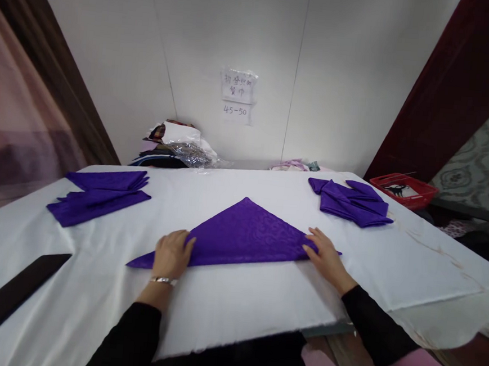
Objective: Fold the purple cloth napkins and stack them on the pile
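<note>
A purple patterned cloth napkin [244, 231] lies folded into a wide triangle in front of me, its peak pointing away and its long fold facing me. My left hand [173, 254] rests on the left part of the napkin, thumb apart from the fingers; some fingertips are hard to make out. Over the right end lies my right hand [321, 254], fingers and thumb spread and touching the cloth. The napkin's left and right tips stick out past my hands.
Folded purple napkins lie at left [99, 194] and right [351, 202] on the white tablecloth [235, 301]. A dark flat panel [16, 292] is at front left. Beyond the table are plastic-wrapped fabrics [184, 144] and a red basket [405, 190]. A paper sign [238, 95] hangs on the wall.
</note>
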Demonstrator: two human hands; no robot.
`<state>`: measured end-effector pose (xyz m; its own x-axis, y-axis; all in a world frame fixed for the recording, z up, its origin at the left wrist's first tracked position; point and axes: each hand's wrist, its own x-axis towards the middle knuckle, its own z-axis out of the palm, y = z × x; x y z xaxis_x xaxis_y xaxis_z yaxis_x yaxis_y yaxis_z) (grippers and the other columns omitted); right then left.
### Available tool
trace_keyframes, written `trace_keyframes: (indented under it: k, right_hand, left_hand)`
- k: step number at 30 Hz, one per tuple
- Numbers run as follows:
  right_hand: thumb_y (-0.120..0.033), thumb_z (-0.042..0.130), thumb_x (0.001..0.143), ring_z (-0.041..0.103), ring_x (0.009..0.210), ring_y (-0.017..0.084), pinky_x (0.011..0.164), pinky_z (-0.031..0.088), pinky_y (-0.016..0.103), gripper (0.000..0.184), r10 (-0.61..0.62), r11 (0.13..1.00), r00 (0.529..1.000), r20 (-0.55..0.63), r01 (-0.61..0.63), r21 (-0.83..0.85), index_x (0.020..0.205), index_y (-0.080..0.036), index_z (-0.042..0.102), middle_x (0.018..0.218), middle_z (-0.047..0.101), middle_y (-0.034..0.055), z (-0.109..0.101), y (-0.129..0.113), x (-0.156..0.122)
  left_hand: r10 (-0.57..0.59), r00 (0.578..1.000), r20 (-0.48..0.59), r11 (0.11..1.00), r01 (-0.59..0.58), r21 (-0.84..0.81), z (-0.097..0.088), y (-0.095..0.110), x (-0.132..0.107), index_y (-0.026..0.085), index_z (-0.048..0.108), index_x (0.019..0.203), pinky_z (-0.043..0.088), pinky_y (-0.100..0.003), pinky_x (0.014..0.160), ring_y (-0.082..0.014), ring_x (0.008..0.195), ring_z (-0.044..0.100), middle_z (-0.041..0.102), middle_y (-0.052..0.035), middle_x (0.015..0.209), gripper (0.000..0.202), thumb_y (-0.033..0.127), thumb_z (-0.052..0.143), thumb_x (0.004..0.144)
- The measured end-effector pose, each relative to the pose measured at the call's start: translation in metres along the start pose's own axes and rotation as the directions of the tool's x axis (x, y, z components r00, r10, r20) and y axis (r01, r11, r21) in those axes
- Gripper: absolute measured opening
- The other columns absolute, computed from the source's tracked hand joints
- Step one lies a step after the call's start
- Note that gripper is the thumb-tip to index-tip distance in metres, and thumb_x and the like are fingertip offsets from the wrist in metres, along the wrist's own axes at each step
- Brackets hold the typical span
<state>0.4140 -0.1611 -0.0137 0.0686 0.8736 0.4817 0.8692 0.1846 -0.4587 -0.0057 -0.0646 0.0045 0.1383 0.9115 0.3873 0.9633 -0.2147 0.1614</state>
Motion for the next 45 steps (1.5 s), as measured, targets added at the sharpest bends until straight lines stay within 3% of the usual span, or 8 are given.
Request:
trace_keyframes:
  k: [4,8,12,16,22,28,32,45]
  right_hand:
    - [-0.044,0.047,0.089,0.029,0.137,0.027,0.111,0.022,0.051,0.045,-0.152,0.987,0.949,0.277,0.131,0.09,0.127,-0.021,0.054,0.143,0.043,0.0099,0.029,-0.069,0.016]
    - [-0.052,0.042,0.09,0.018,0.141,0.026,0.114,0.012,0.048,0.061,-0.24,0.971,0.779,0.579,0.19,0.147,0.141,-0.018,0.039,0.15,0.028,0.0112,0.058,-0.113,0.026]
    - [-0.058,0.037,0.09,0.012,0.142,0.026,0.114,0.006,0.047,0.068,-0.247,0.969,0.653,0.716,0.182,0.169,0.144,-0.016,0.032,0.153,0.019,0.0122,0.068,-0.118,0.035]
    - [-0.067,0.028,0.088,0.008,0.142,0.026,0.114,0.007,0.047,0.075,-0.203,0.979,0.592,0.78,0.103,0.176,0.147,-0.021,0.026,0.154,0.015,0.0084,0.064,-0.114,0.055]
    - [-0.069,0.03,0.086,0.008,0.142,0.027,0.114,0.006,0.046,0.08,-0.311,0.948,0.61,0.729,0.248,0.197,0.147,-0.017,0.024,0.154,0.015,0.0101,0.088,-0.123,0.097]
    - [-0.065,0.027,0.09,0.009,0.142,0.025,0.114,0.005,0.045,0.076,-0.288,0.939,0.641,0.711,0.336,0.077,0.147,-0.015,0.024,0.154,0.016,0.0107,0.12,-0.092,0.126]
    - [-0.068,0.02,0.089,0.01,0.142,0.025,0.114,0.007,0.043,0.08,-0.236,0.948,0.698,0.677,0.32,0.001,0.147,-0.012,0.023,0.154,0.015,0.0122,0.126,-0.081,0.131]
    - [-0.069,0.019,0.088,0.009,0.143,0.023,0.114,0.006,0.042,0.08,-0.243,0.935,0.703,0.669,0.353,-0.031,0.148,-0.016,0.022,0.155,0.015,0.0098,0.141,-0.057,0.157]
  left_hand:
    - [0.28,0.954,0.109,0.958,-0.271,-0.091,0.017,0.03,-0.01,0.018,0.054,0.125,0.025,-0.049,0.11,-0.0263,0.132,0.038,0.052,-0.0107,0.136,0.048,0.047,0.038,0.09]
    - [0.276,0.932,0.237,0.961,-0.26,-0.095,0.029,0.034,-0.015,0.02,0.047,0.133,0.025,-0.052,0.11,-0.0285,0.136,0.031,0.042,-0.0111,0.144,0.06,0.058,0.035,0.087]
    - [0.254,0.923,0.291,0.967,-0.238,-0.089,0.032,0.028,-0.015,0.019,0.042,0.137,0.023,-0.052,0.111,-0.0278,0.138,0.028,0.038,-0.0115,0.146,0.064,0.06,0.034,0.087]
    - [0.253,0.921,0.297,0.967,-0.24,-0.082,0.033,0.028,-0.015,0.017,0.04,0.138,0.02,-0.052,0.112,-0.0272,0.139,0.026,0.035,-0.0115,0.147,0.068,0.061,0.033,0.087]
    - [0.259,0.919,0.298,0.966,-0.244,-0.089,0.032,0.029,-0.016,0.018,0.041,0.138,0.021,-0.053,0.111,-0.0285,0.138,0.027,0.037,-0.0116,0.147,0.067,0.061,0.033,0.087]
    - [0.278,0.904,0.324,0.961,-0.265,-0.086,0.031,0.027,-0.016,0.018,0.037,0.14,0.02,-0.053,0.112,-0.0271,0.139,0.024,0.032,-0.0098,0.149,0.068,0.062,0.028,0.088]
    - [0.273,0.897,0.347,0.962,-0.262,-0.078,0.032,0.028,-0.015,0.018,0.036,0.14,0.018,-0.053,0.113,-0.0268,0.14,0.022,0.03,-0.008,0.15,0.069,0.062,0.029,0.087]
    - [0.269,0.902,0.337,0.963,-0.256,-0.083,0.032,0.028,-0.015,0.021,0.038,0.14,0.021,-0.053,0.113,-0.0272,0.139,0.026,0.033,-0.0073,0.149,0.068,0.062,0.031,0.086]
